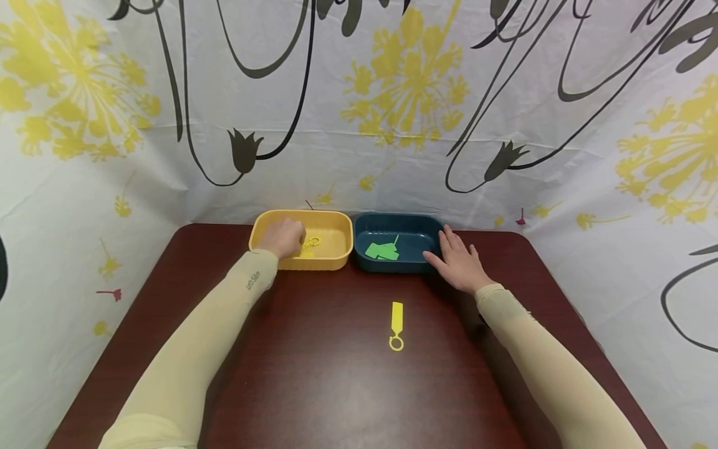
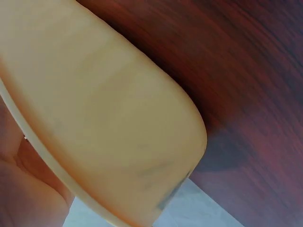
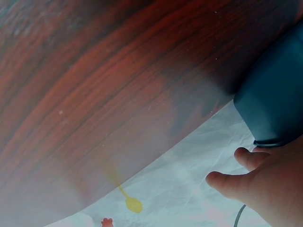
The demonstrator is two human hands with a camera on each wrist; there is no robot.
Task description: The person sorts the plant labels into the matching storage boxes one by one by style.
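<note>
My left hand (image 1: 283, 237) reaches over the front rim into the yellow bin (image 1: 339, 265), next to some yellow tags (image 1: 308, 246). Its fingertips are hidden, so I cannot tell whether they hold a tag. The left wrist view is mostly the bin's outer wall (image 2: 109, 113), with part of the palm (image 2: 28, 194) at lower left. At the right end of the dark blue bin (image 1: 392, 267), my right hand (image 1: 461, 262) rests on the rim with its fingers spread. Several green tags (image 1: 383, 251) lie inside that bin.
A single yellow tag with a ring end (image 1: 397, 324) lies on the dark brown table (image 1: 336, 374) in front of the blue bin. The two bins stand side by side at the table's back edge, against a patterned white cloth (image 1: 314, 168).
</note>
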